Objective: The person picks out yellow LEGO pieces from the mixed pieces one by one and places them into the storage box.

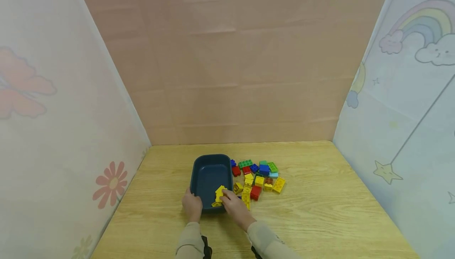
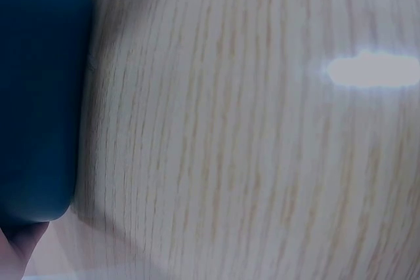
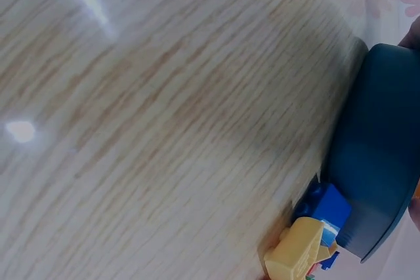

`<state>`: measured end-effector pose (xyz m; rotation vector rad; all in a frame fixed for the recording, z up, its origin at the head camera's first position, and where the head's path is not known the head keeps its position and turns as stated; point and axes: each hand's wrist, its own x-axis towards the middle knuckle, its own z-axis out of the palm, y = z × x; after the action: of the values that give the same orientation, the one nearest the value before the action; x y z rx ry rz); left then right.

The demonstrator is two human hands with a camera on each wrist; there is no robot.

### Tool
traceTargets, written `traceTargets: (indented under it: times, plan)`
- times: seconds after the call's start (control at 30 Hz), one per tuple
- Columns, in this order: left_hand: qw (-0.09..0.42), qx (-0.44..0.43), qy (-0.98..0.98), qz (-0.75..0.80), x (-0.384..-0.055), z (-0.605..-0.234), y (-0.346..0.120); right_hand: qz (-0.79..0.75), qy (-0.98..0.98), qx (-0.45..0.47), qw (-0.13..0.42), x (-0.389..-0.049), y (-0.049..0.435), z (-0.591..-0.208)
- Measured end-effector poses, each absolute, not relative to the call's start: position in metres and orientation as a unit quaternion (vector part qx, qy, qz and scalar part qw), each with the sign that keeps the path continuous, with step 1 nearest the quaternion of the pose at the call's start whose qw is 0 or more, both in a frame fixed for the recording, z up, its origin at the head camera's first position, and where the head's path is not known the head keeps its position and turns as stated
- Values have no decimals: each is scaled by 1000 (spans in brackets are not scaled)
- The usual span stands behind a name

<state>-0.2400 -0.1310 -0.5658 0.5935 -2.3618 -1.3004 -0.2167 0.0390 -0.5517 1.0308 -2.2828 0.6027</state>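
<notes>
A dark blue plastic tray (image 1: 209,174) stands on the wooden table. My left hand (image 1: 192,205) grips its near left side; in the left wrist view only a bit of that hand shows at the corner of the tray (image 2: 42,96). Over the near right part of the tray, my right hand (image 1: 237,211) pinches a yellow toy brick (image 1: 221,192). Another yellow piece (image 1: 216,203) shows just below it, inside the tray. In the right wrist view, a blue brick (image 3: 333,206) and a yellow brick (image 3: 295,250) lie beside the tray's outer wall.
A loose pile of toy bricks lies right of the tray, among them a red brick (image 1: 256,192), a blue brick (image 1: 264,169), a green brick (image 1: 245,164) and a yellow brick (image 1: 279,184). Upright panels border the table (image 1: 313,211) at the back and both sides.
</notes>
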Motion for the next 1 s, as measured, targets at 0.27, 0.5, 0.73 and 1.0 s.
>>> traceTargets:
  times: [0.27,0.5,0.73,1.0]
  plan:
    - [195,210,-837,-466,-240,-565,-131,234,-852,400,244,-216,41,-552]
    - [195,214,-845,-451,-241,-566,-131,214,-861,410,211,-214,42,-553]
    - [194,214,-844,-453,-240,-570,-131,183,-869,406,214,-213,41,-557]
    - [184,223,-848,-445,-243,-570,-130,393,-878,273,27,-214,43,-556]
